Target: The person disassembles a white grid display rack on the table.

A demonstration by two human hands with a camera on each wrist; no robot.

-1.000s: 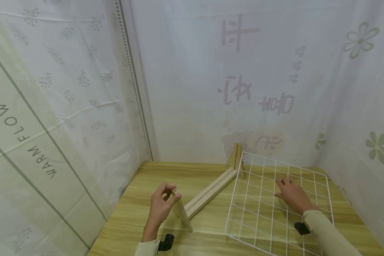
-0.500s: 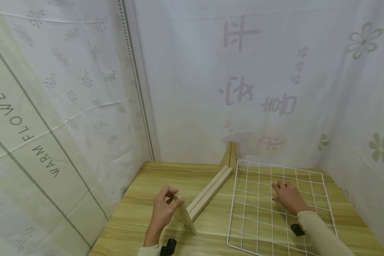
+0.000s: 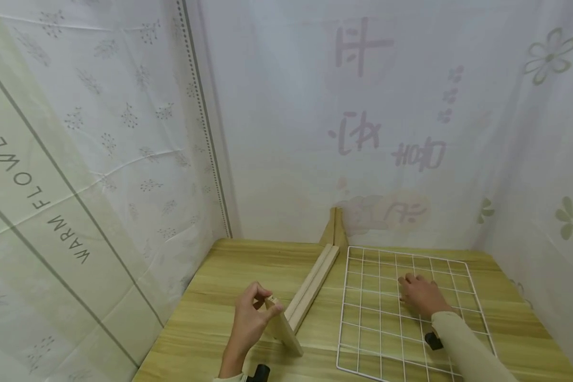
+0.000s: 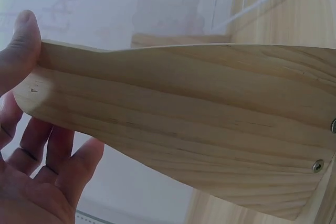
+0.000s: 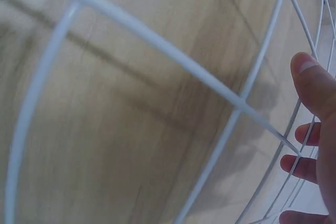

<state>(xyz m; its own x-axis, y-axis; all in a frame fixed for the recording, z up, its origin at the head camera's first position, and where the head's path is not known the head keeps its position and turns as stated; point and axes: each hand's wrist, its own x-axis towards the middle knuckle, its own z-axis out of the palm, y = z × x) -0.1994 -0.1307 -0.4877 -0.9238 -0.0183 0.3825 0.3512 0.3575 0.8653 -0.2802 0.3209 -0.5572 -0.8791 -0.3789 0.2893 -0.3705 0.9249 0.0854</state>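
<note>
My left hand (image 3: 263,301) pinches the top edge of a flat wooden end board (image 3: 283,328) that stands on edge on the table. In the left wrist view my thumb (image 4: 21,45) presses one face of this board (image 4: 184,124) and my fingers (image 4: 52,156) lie behind it. Two long wooden rails (image 3: 315,281) run from the board to a second upright board (image 3: 335,228) at the back. A white wire grid (image 3: 363,318) lies flat on the table to the right of the rails. My right hand (image 3: 417,293) rests palm down on it, fingers (image 5: 315,87) straight over the wires (image 5: 157,40).
The wooden table (image 3: 229,286) is enclosed by printed white curtains (image 3: 124,159) on the left, back and right. The grid's near edge lies close to the table's front edge.
The wire grid, tilted up a second ago, has come down flat on the table under my right hand. The wooden frame has swung slightly left with my left hand still on its end board.
</note>
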